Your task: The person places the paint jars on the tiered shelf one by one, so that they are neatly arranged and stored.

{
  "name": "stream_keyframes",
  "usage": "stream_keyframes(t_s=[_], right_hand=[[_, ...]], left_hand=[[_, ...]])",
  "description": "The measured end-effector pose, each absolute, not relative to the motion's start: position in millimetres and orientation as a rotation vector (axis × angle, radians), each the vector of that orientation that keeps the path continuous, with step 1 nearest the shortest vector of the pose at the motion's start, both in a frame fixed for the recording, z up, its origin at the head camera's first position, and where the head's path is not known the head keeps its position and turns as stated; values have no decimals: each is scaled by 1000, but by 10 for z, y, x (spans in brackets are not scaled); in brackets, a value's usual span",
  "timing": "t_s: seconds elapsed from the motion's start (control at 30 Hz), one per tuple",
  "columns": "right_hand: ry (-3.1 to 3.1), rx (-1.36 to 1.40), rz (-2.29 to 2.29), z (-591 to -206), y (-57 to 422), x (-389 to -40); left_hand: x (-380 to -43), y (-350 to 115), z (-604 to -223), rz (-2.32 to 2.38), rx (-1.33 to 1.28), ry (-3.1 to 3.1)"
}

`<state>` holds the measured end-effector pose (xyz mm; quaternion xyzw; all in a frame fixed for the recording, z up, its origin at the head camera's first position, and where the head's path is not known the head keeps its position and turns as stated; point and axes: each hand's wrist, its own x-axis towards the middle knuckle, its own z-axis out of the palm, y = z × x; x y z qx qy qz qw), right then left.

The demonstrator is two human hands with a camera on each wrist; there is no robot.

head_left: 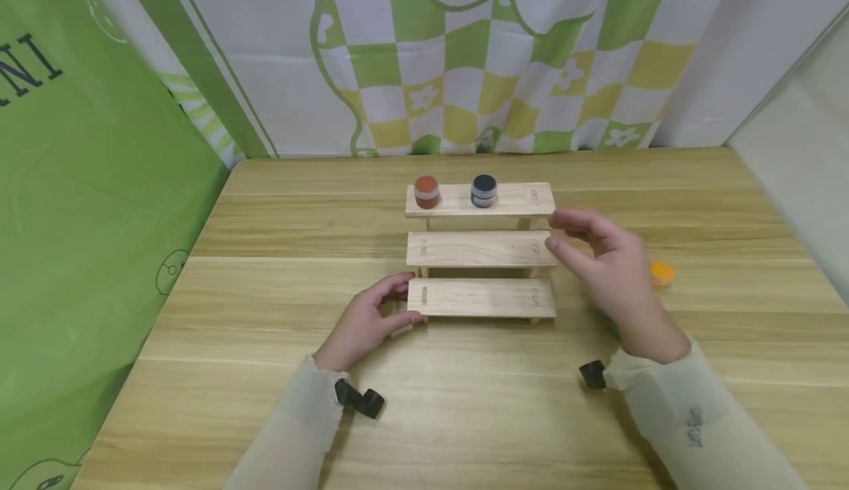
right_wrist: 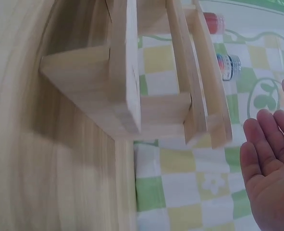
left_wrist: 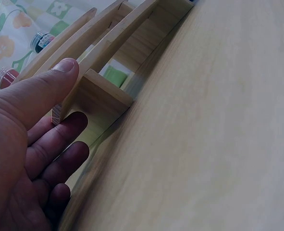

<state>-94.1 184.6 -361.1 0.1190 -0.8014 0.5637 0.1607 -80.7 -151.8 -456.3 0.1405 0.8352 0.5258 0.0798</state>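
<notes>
A three-step light wooden stand [head_left: 480,298] rests on the table. On its top step are a small jar with a reddish-brown lid [head_left: 427,192] and a jar with a dark lid [head_left: 484,191]. My left hand [head_left: 371,317] holds the left end of the lowest step; in the left wrist view its thumb [left_wrist: 60,79] lies against the board's edge, other fingers below. Beside the right ends of the upper two steps is my right hand [head_left: 606,273], fingers bent loosely and nothing held. The right wrist view shows that hand apart from the stand, palm visible.
An orange-lidded jar [head_left: 662,274] is on the table right of my right hand. Something teal, mostly hidden, lies under that hand's wrist. A checked green, white and yellow curtain [head_left: 464,70] hangs behind the table, with green cloth [head_left: 86,217] along the left.
</notes>
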Motion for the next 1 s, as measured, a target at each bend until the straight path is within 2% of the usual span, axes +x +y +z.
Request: stream_keyframes(t_s=[0.57,1.0], right_hand=[[-2320,249,1534,-3812,2352,-751],[-2354,-39,1611,-3977,2852,-662]], left_hand=[[-802,-1515,-4554,1557,429,2510],[-794,-1507,-4540,1550,414,2520]])
